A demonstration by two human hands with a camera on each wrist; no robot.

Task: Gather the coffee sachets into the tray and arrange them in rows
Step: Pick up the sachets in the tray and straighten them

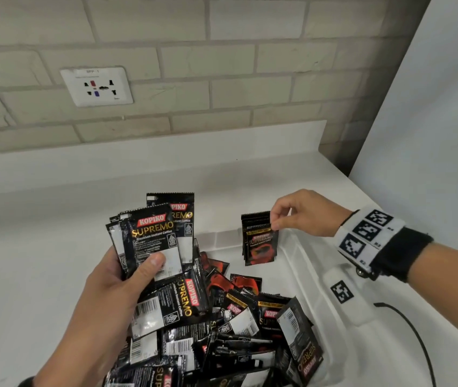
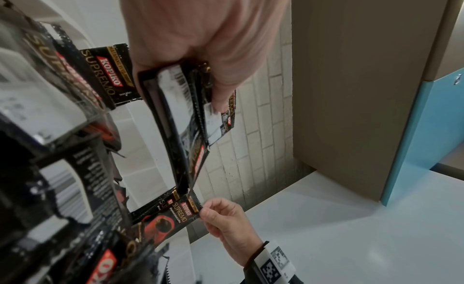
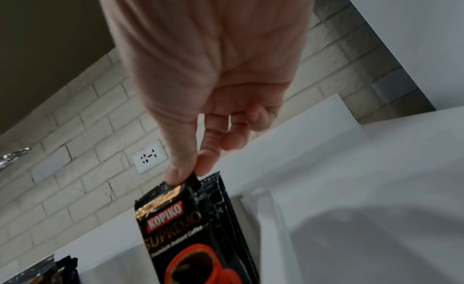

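Observation:
A white tray (image 1: 310,272) on the counter holds a loose heap of black Kopiko coffee sachets (image 1: 236,325). My left hand (image 1: 121,277) grips a fanned bundle of sachets (image 1: 155,241) above the tray's left side, thumb pressed on the front one. My right hand (image 1: 300,213) pinches the top edge of a sachet (image 1: 260,241) standing upright at the tray's far right corner, in front of a few others standing there. The right wrist view shows thumb and forefinger (image 3: 184,169) on that sachet (image 3: 183,232). The left wrist view shows the held bundle (image 2: 180,117) edge-on.
A brick wall with a white power socket (image 1: 97,86) rises behind the white counter (image 1: 40,247). A white panel (image 1: 431,107) stands at the right. A black cable (image 1: 412,331) runs from my right wristband over the tray's right rim.

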